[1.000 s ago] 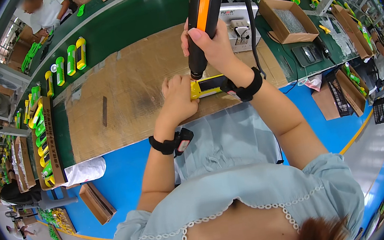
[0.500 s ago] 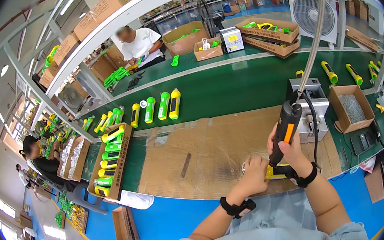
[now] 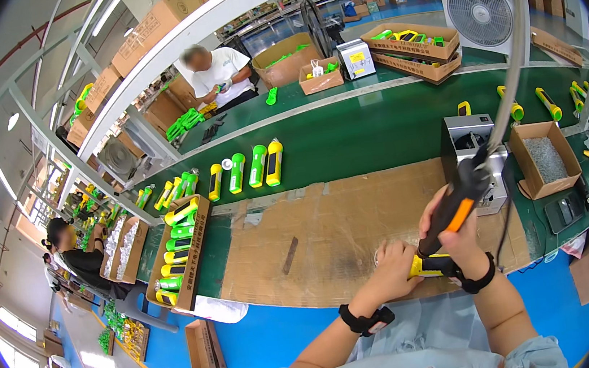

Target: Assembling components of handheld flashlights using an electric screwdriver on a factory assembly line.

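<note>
A yellow and black flashlight (image 3: pixel 431 266) lies near the front edge of the cardboard sheet (image 3: pixel 328 224). Curled over one end of it, my left hand (image 3: pixel 393 271) grips it; the covered end is hidden. My right hand (image 3: pixel 462 239) is wrapped round a black electric screwdriver (image 3: pixel 452 218) with an orange stripe. The tool leans, its top to the right and its lower end down at the flashlight. Whether its bit touches a screw cannot be seen. A metal-sheathed cable (image 3: pixel 513 61) runs up from the screwdriver's top.
A grey machine (image 3: pixel 469 136) stands behind my right hand, beside a carton of small screws (image 3: pixel 547 159). At left sits a carton of flashlights (image 3: pixel 185 260). Several more flashlights stand along the green conveyor (image 3: pixel 347 134). A person (image 3: pixel 216 73) works across the line.
The screwdriver's upper end has tipped right and toward me, with my right hand turning along. My left hand keeps its grip on the flashlight. The whole view has shifted slightly.
</note>
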### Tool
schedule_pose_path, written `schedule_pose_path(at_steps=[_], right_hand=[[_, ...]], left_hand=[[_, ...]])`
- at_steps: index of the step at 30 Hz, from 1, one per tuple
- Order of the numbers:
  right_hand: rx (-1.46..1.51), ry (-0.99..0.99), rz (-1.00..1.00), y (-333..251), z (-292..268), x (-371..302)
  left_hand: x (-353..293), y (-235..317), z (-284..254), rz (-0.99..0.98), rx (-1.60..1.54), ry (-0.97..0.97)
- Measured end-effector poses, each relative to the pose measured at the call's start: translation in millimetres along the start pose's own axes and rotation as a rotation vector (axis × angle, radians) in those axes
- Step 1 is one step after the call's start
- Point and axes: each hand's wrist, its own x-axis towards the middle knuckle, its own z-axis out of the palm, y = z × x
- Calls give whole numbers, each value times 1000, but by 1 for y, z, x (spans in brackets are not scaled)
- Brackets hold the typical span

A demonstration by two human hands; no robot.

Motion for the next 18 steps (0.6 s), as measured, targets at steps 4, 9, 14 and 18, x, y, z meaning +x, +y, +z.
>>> schedule_pose_path(at_steps=[4, 9, 14, 18], right_hand=[[206, -51, -9, -32, -12, 10], [-43, 104, -89, -48, -40, -8], [-201, 202, -157, -52, -70, -35], [-358, 248, -184, -65, -85, -50]], left_hand=[[-1, 7, -1, -39, -21, -102], [-7, 2, 9, -51, 70, -45], [-26, 9, 17, 37, 21, 139], [-42, 19, 25, 64, 37, 171]])
